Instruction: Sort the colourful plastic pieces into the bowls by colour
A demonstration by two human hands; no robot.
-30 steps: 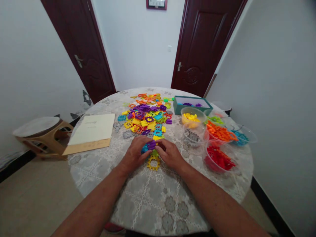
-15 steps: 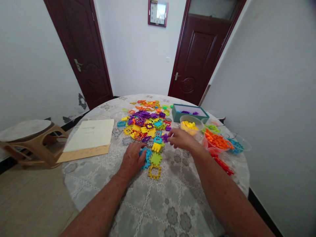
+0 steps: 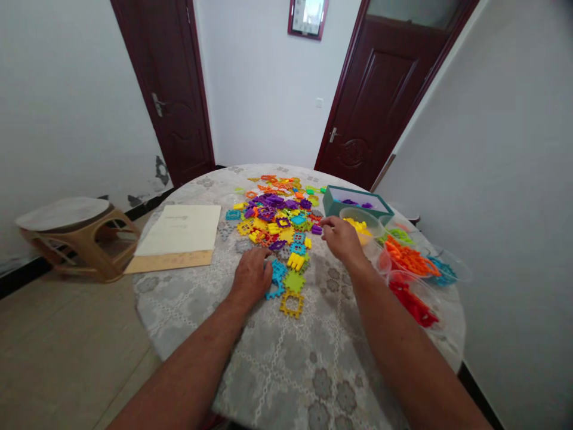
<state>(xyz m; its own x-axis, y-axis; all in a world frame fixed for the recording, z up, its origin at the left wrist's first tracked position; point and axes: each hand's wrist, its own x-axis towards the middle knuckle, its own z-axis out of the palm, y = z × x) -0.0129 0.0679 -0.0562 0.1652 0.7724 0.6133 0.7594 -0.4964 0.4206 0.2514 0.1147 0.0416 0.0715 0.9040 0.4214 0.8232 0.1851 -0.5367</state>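
My left hand lies flat on the round table, its fingertips resting on a blue toy piece. Beside that lie a yellow piece, a green piece and a mustard frame piece. My right hand is stretched forward at the right edge of the big pile of coloured pieces. Its fingers are curled together next to a purple piece. What they hold, if anything, is hidden. A teal box with purple pieces stands just beyond it.
Clear bowls sit at the right: yellow pieces, green, orange, blue, red. Papers lie at the left of the table. A wooden stool stands left; two dark doors are behind.
The hands have parted. My right hand took a purple piece from the near cluster and moved forward and right toward the teal box. My left hand stayed on the blue piece.
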